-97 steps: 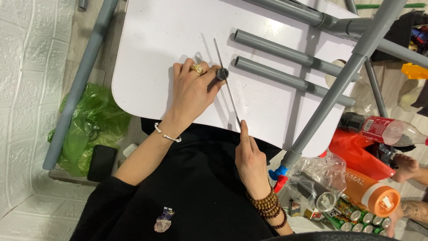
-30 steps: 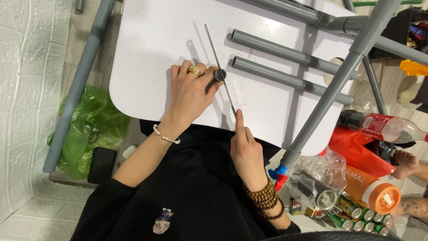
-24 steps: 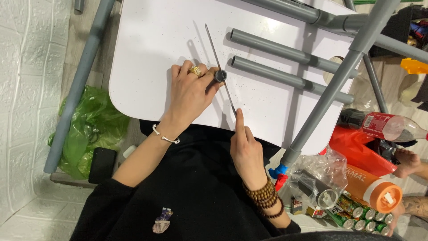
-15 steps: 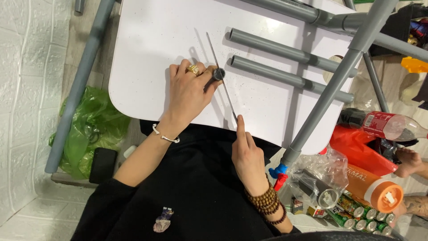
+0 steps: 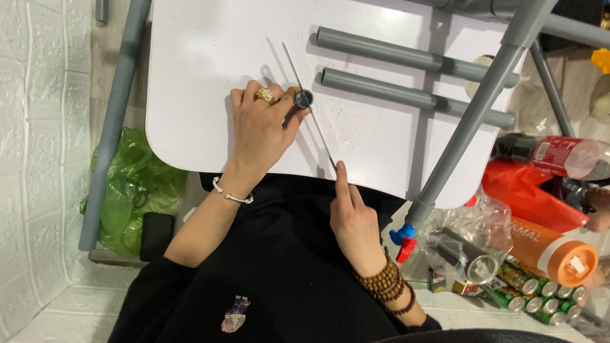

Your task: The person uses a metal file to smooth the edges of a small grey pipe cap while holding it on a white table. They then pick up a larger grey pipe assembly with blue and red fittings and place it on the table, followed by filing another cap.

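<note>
**Thin blade across a short tube piece**

On the white surface (image 5: 190, 95), the left hand (image 5: 260, 130) pins a short grey tube piece (image 5: 303, 99), its grip clamped on it between thumb and fingers. A thin metal blade (image 5: 311, 114) lies slantwise against that piece. The right hand (image 5: 356, 222) holds the blade's near end, grip closed, forefinger stretched along it. Two long grey pipes (image 5: 413, 76) lie just beyond.

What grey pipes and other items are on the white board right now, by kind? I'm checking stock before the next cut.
Loose grey pipes lying on the white board: 2
Short pipe piece under the left hand: 1
Thin saw blade held by the right hand: 1
Total: 4
</note>
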